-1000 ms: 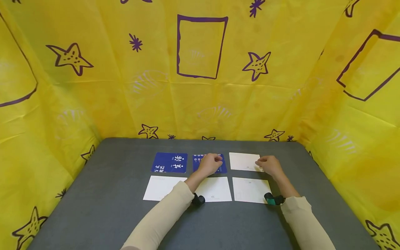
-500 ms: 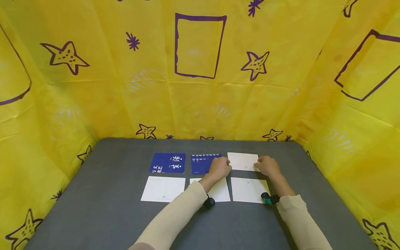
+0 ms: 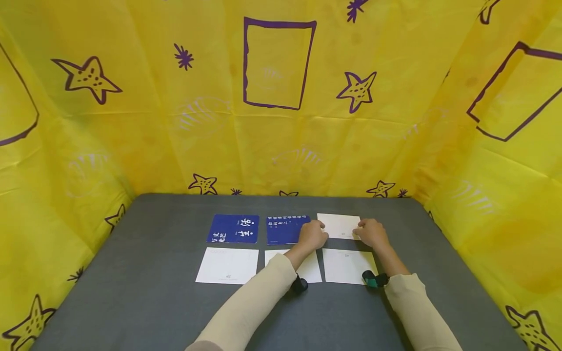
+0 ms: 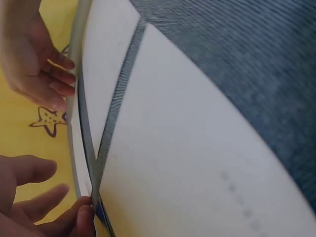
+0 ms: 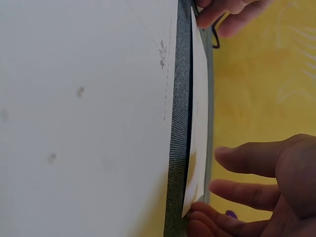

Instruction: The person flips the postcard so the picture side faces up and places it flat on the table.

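A postcard, white side up (image 3: 340, 225), lies at the far right of two rows of postcards. My left hand (image 3: 312, 235) grips its left edge, and my right hand (image 3: 372, 233) holds its right edge with the fingertips. In the right wrist view a dark strip of shadow runs under the near edge of this postcard (image 5: 198, 98). The fingertips of my right hand (image 5: 261, 192) meet its end there, while other digits stand off it. The left wrist view shows my left hand (image 4: 44, 202) with two fingertips at the other end.
Two blue postcards with white lettering lie in the far row, one at left (image 3: 232, 229) and one in the middle (image 3: 285, 231). White postcards fill the near row: left (image 3: 226, 265), middle (image 3: 312, 268), right (image 3: 347, 265). A yellow patterned cloth (image 3: 281, 146) encloses the grey table (image 3: 153, 292).
My left hand has moved right, from over the middle blue postcard to the left edge of the far right white one. My right hand has stayed at its right edge. The view has shifted slightly.
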Tool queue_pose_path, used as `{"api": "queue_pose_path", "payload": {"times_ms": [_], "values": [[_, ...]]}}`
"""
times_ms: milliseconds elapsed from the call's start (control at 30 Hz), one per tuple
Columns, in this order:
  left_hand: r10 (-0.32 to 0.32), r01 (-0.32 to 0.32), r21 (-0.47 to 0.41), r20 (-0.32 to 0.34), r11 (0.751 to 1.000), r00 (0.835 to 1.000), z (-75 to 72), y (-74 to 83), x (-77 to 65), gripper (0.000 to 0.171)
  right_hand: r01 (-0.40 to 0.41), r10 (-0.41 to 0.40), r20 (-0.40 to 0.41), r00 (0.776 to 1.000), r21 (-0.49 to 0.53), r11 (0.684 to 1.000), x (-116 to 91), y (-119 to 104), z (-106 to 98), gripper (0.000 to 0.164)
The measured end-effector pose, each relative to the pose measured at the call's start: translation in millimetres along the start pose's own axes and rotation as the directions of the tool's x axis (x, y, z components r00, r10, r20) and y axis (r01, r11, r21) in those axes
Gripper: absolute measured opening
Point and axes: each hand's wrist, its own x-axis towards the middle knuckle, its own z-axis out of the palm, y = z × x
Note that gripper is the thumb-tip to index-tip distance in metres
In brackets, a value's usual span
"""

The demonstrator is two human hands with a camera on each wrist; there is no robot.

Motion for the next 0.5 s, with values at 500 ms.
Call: {"api": "queue_pose_path", "payload": {"times_ms": [500], "values": [[-0.075,0.071,-0.103,-0.041,0.992,0.996,-5.2,5.3,0.4,0.032,-0.143,0.135,0.047,0.99,0.272,0.952,6.0,10.9,-2.1,0.035]]}}
